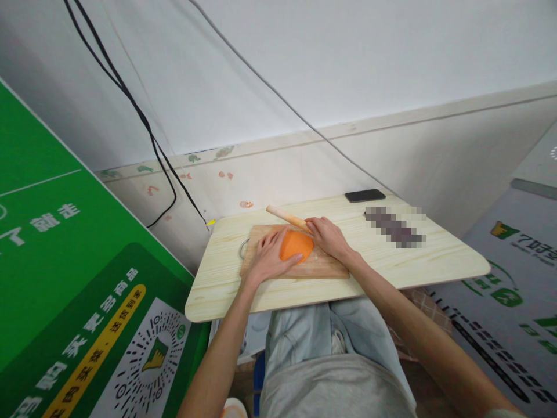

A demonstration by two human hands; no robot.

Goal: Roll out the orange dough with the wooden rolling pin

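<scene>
A flat orange sheet that looks like dough (300,246) lies on a wooden cutting board (333,268). My left hand (270,255) rests at its left side with fingers stretched out, the thumb reaching over the near edge. My right hand (329,235) is closed round the near end of a slim wooden rolling pin (282,215). The pin slants up and to the left past the far edge of the orange sheet. Whether it touches the sheet I cannot tell, and the gripped end is hidden by my fingers.
The board lies on a light wooden table (413,261), its metal handle (242,248) on the left. A black phone (364,195) and a blurred-out dark item (394,226) are to the right. Black cables (143,119) hang at the left, beside a green panel (47,244).
</scene>
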